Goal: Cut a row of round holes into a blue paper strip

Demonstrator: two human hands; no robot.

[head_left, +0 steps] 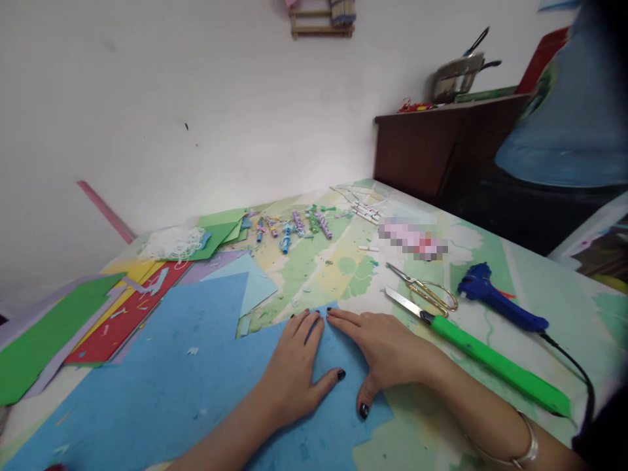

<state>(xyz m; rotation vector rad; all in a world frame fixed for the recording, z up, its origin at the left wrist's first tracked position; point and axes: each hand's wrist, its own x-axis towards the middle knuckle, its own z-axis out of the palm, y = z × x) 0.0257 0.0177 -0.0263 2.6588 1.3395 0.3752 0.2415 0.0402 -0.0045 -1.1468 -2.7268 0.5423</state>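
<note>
A large blue paper sheet (pixel 186 379) lies flat on the table in front of me. My left hand (pixel 294 369) rests palm down on it, fingers stretched out and together. My right hand (pixel 383 350) lies flat beside it, fingers extended, their tips almost meeting the left fingertips at the sheet's far corner. Neither hand holds anything. A bangle sits on my right wrist.
A green-handled knife (pixel 490 360), gold scissors (pixel 426 291) and a blue glue gun (pixel 495 301) with a black cord lie to the right. Red, green and yellow paper sheets (pixel 98 320) are stacked at left. Small rolled paper pieces (pixel 294 226) lie further back. A dark cabinet (pixel 426 147) stands behind.
</note>
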